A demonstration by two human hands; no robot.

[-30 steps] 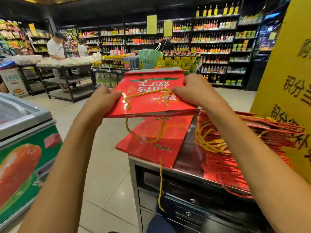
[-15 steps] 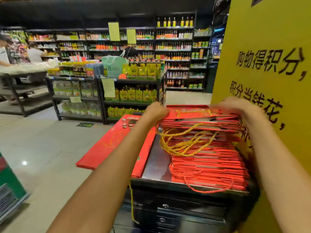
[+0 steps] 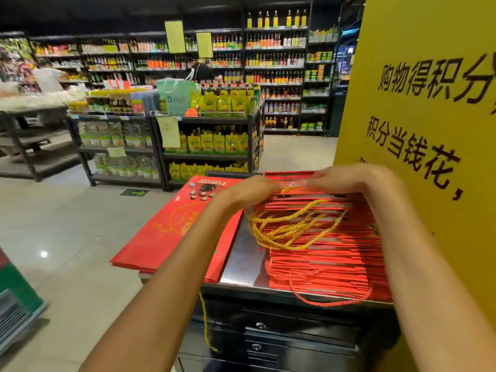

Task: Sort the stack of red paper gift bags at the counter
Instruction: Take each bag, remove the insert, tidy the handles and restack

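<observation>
A thick stack of flat red paper gift bags [image 3: 327, 253] lies on the steel counter top [image 3: 244, 259], with yellow cord handles [image 3: 290, 226] spilling over its left edge and red cords at the front. My left hand [image 3: 252, 189] and my right hand [image 3: 351, 178] meet at the far top edge of the stack, fingers pinching the topmost bag [image 3: 292, 181]. To the left lies a smaller pile of larger red bags [image 3: 177, 229], printed with gold, overhanging the counter's left edge.
A yellow sign board [image 3: 429, 130] with black characters stands close on the right. Black drawers [image 3: 268, 342] sit below the counter. Across the tiled floor [image 3: 67, 237] are shelves of yellow pouches [image 3: 212, 140]. A freezer corner [image 3: 16, 304] shows at the left edge.
A second ago both hands held one red bag up in the air. That bag is now out of my hands; they have come down onto the top of the tall stack on the right.
</observation>
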